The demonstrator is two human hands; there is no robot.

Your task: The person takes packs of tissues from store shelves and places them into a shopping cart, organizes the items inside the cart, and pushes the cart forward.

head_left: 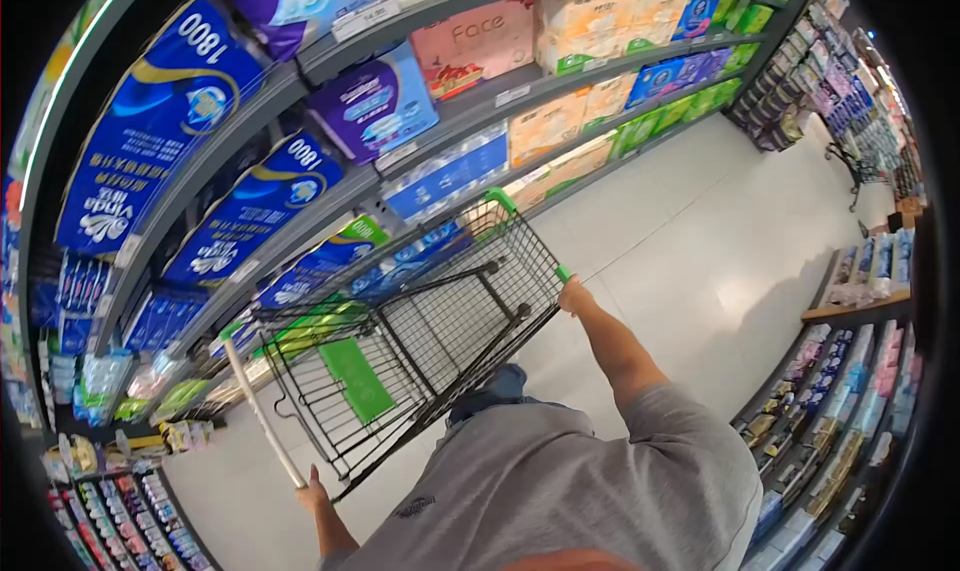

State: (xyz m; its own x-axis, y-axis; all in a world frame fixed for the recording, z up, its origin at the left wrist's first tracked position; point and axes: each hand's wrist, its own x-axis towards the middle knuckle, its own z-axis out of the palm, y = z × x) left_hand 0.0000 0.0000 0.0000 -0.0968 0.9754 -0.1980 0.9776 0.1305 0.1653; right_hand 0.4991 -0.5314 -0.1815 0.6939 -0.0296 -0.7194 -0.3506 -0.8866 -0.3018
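A black wire shopping cart (440,341) with green corner pieces stands across in front of my body, close alongside the shelves. My left hand (312,492) is closed on the near end of its pale handle bar (262,411). At the opposite end of the cart, my right hand (575,297) grips the rim by a green corner piece (564,274). A green panel (357,379) lies against the wire near the handle. My fingers are only partly visible on both sides.
Shelves (460,116) with blue, purple, pink and orange tissue packs curve along the left and far side. Pale floor (670,241) stretches to the right. Low racks of small packets (830,411) stand at the right, and another rack (125,516) is at the lower left.
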